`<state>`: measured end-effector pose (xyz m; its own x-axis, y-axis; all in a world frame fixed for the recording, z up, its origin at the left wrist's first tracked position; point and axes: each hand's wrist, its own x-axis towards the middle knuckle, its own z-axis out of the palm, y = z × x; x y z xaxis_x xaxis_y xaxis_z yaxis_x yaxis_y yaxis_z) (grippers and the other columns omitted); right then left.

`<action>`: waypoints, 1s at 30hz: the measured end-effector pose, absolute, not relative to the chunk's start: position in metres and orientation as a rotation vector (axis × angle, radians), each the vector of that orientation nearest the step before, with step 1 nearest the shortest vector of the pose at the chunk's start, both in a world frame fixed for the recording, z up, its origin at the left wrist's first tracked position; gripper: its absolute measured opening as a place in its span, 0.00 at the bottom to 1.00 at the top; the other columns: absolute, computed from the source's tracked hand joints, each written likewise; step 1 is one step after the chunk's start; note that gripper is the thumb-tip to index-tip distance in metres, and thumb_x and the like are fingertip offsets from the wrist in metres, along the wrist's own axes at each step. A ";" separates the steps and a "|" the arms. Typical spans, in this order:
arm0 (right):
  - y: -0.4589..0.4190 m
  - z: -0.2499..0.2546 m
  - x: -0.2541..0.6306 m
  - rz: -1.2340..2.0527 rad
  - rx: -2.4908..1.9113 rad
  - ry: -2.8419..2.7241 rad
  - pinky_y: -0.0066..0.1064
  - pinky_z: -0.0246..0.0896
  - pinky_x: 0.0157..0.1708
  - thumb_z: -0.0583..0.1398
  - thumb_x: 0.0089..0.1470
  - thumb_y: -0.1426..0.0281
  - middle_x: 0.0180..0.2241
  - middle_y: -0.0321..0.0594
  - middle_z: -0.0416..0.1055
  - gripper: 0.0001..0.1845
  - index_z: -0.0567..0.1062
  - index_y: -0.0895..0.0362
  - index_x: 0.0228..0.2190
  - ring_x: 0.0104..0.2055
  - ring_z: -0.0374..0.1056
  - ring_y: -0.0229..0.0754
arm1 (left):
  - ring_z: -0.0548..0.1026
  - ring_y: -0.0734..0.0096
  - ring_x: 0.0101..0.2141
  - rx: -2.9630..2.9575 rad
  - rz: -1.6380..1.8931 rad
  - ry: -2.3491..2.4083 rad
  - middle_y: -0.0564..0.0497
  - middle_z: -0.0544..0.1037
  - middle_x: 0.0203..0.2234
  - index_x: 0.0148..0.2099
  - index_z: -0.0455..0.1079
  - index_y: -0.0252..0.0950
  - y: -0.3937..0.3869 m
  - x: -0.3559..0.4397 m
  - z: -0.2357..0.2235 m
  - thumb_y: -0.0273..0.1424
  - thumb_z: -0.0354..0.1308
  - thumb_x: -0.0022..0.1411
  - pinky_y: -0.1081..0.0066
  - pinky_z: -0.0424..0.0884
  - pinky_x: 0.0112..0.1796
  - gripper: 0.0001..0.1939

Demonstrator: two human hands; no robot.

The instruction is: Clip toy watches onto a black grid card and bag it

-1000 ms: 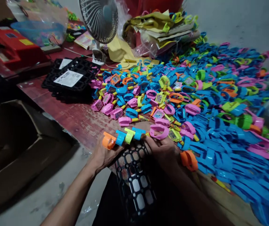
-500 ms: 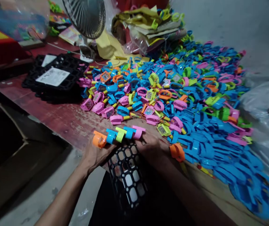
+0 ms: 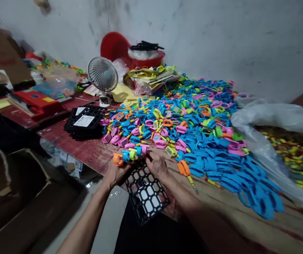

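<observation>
A black plastic grid tray [image 3: 154, 187] hangs tilted over my lap, with white label patches showing through its openings. Along its far edge sits a row of toy watches: an orange toy watch [image 3: 118, 159] at the left, then blue, a lime one [image 3: 132, 154], blue again and a pink toy watch [image 3: 144, 149] at the right. My left hand [image 3: 116, 173] grips the tray's far left corner, its fingers partly hidden behind the row. With fingers bent, my right hand [image 3: 157, 164] grips the far right corner beside the pink watch. A loose orange watch [image 3: 183, 168] lies right of that hand.
A large heap of toy watches [image 3: 201, 141] covers the table [image 3: 79, 150]. Stacked black trays [image 3: 84, 120] and a fan [image 3: 102, 74] stand to the left. A plastic bag [image 3: 249, 116] of small yellow-red pieces is at right; cardboard boxes [image 3: 39, 197] are lower left.
The view has tilted up and drawn back, showing more wall, the red machine and the bag's contents. Both hands stay on the tray, with the same row of watches along it.
</observation>
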<state>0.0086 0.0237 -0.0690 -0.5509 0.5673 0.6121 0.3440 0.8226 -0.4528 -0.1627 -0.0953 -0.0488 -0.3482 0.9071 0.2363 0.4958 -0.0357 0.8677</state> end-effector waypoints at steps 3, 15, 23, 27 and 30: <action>0.020 -0.069 0.005 0.350 -0.713 -2.182 0.32 0.65 0.36 0.57 0.58 0.74 0.31 0.44 0.77 0.08 0.77 0.57 0.33 0.34 0.73 0.45 | 0.79 0.59 0.40 1.495 1.342 1.807 0.44 0.81 0.41 0.45 0.73 0.34 -0.093 -0.162 -0.047 0.44 0.58 0.57 0.61 0.74 0.46 0.20; 0.019 -0.057 0.007 0.488 -0.784 -2.233 0.30 0.64 0.36 0.59 0.59 0.72 0.34 0.45 0.78 0.07 0.77 0.58 0.38 0.35 0.72 0.44 | 0.77 0.57 0.48 1.647 1.108 1.679 0.43 0.77 0.52 0.61 0.65 0.36 -0.123 -0.171 0.007 0.45 0.64 0.54 0.61 0.74 0.48 0.35; 0.017 -0.051 0.015 0.589 -0.793 -2.322 0.29 0.67 0.38 0.58 0.53 0.79 0.38 0.40 0.78 0.16 0.77 0.55 0.42 0.39 0.73 0.43 | 0.80 0.54 0.32 2.165 0.366 2.173 0.42 0.82 0.32 0.57 0.70 0.36 -0.083 -0.148 0.046 0.47 0.51 0.64 0.68 0.69 0.31 0.26; 0.013 -0.045 0.015 0.490 -0.861 -2.389 0.28 0.68 0.40 0.58 0.55 0.76 0.41 0.37 0.78 0.15 0.76 0.53 0.44 0.42 0.73 0.42 | 0.77 0.54 0.24 2.205 0.383 2.127 0.45 0.79 0.22 0.55 0.71 0.35 -0.067 -0.152 0.028 0.48 0.45 0.64 0.69 0.64 0.23 0.28; 0.003 -0.034 0.027 0.381 -0.869 -2.445 0.32 0.67 0.45 0.58 0.58 0.74 0.41 0.43 0.76 0.11 0.75 0.57 0.43 0.44 0.71 0.45 | 0.78 0.53 0.23 2.136 0.348 2.054 0.45 0.79 0.22 0.55 0.70 0.35 -0.063 -0.160 0.025 0.53 0.45 0.63 0.69 0.64 0.21 0.32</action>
<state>0.0272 0.0030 -0.0338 -0.6634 0.6489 0.3726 0.5048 0.7557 -0.4173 -0.1599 -0.0629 0.0250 0.0310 0.9979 0.0577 0.9611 -0.0456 0.2726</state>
